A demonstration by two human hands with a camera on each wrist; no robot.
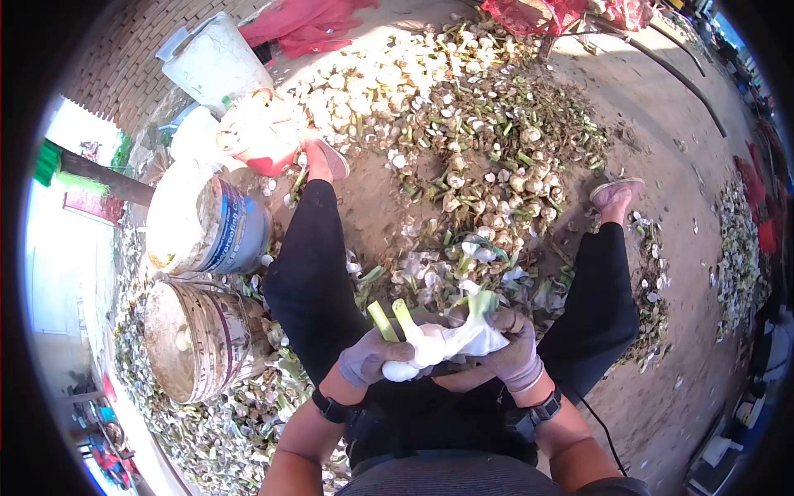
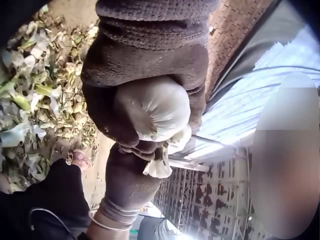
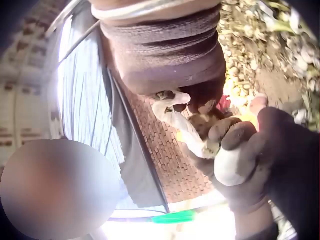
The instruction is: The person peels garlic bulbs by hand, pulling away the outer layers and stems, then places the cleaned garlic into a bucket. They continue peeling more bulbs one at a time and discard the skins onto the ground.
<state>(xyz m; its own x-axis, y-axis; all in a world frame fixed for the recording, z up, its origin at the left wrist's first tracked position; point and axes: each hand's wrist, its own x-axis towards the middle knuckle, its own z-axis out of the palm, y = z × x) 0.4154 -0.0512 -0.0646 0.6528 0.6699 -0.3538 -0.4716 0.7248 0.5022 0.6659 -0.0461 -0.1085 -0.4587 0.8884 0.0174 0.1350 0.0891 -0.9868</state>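
Note:
Both hands wear greyish gloves and meet above the lap. The left hand (image 1: 378, 355) grips white garlic bulbs (image 1: 424, 347) whose cut green stems point up and away. In the left wrist view, the left hand's fingers (image 2: 107, 115) curl round a large bulb (image 2: 155, 107), with smaller white pieces below it. The right hand (image 1: 514, 351) pinches loose white skin and a pale green leaf (image 1: 481, 310) beside the bulbs. A strip of white peel (image 3: 182, 127) runs from the right hand (image 3: 175, 65) to the bulb side in the right wrist view.
Two dirty buckets (image 1: 194, 339) (image 1: 248, 223) stand at the left, with a white container (image 1: 219, 66) and a red bag (image 1: 260, 132) behind. Garlic and trimmings (image 1: 496, 124) cover the ground between and beyond the feet. A long pole (image 1: 678, 78) lies at the upper right.

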